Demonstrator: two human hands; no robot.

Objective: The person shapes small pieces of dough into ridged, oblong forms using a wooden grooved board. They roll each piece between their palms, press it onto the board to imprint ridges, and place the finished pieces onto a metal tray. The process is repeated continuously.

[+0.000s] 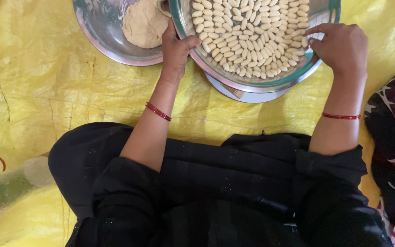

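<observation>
Ground: yellow plastic sheet [46, 87], creased, spread across the floor.
Bowl, 11 o'clock: steel bowl [98, 36] holding a tan dough lump [145, 23].
Left hand [175, 49]: clenched on the tray rim at its 8 o'clock edge, thumb lying over the rim.
Tray, 12 o'clock: round steel tray [270, 83], level, stacked on a second plate (only its lower edge shows).
Pieces: small dough pieces [248, 36] in rows, long axes mostly toward 1 o'clock; likely soft, easily dented, so grip the rim.
Right hand [341, 48]: grasping the rim at 3 o'clock.
</observation>
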